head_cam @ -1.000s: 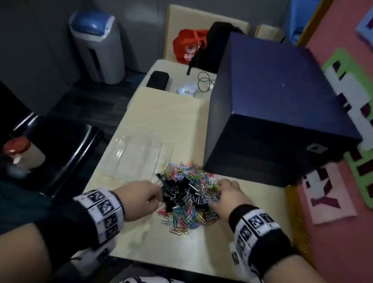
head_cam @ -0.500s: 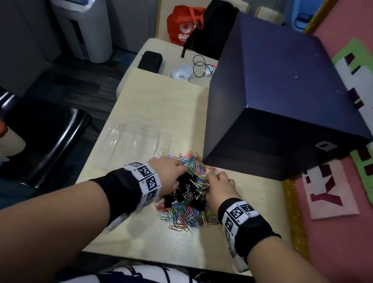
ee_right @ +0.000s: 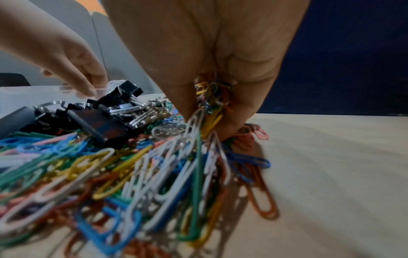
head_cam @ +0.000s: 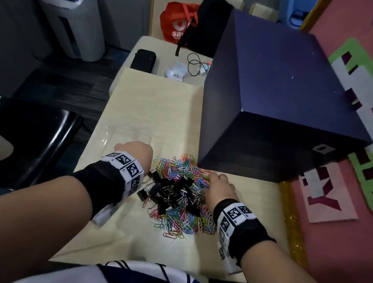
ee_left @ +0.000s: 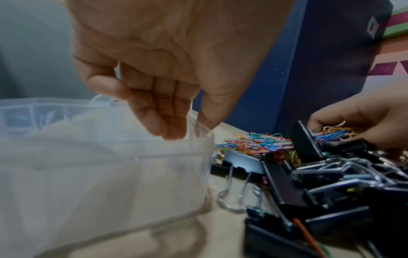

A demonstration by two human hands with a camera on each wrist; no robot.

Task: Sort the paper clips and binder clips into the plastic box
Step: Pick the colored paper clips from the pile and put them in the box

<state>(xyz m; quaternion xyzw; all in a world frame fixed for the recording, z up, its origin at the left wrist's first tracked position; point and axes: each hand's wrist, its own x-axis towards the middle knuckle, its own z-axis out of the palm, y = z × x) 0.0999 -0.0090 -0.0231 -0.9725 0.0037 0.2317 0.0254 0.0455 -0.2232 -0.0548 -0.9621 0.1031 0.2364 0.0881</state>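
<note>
Half a second earlier both hands had been buried in the clip heap; by this moment the left hand (head_cam: 136, 152) had left it for the clear plastic compartment box (head_cam: 115, 134) beside the heap, while the right hand (head_cam: 218, 187) had stayed at the heap's right edge.

From the head view, the mixed heap of coloured wire paper clips (head_cam: 185, 170) and black metal binder clips (head_cam: 173, 191) lay on the pale wooden surface (head_cam: 157, 108), just in front of a large dark blue box (head_cam: 283, 99). The clear box sat left of the heap, near it.

From the left wrist view, the left hand's fingers (ee_left: 159, 111) were curled over the near rim of the clear box (ee_left: 110, 174), thumb outside the wall, gripping it. Its compartments looked empty as far as the blurred plastic allowed; binder clips (ee_left: 298, 183) lay just beside its wall.

From the right wrist view, the right hand's fingers (ee_right: 181, 97) were pinched shut on a bunch of paper clips (ee_right: 209, 97), more trailing down to the heap (ee_right: 110, 174).

Judged from this, sorting had barely begun: nothing visibly sat in the box, and nearly all the clips remained to be separated.
</note>
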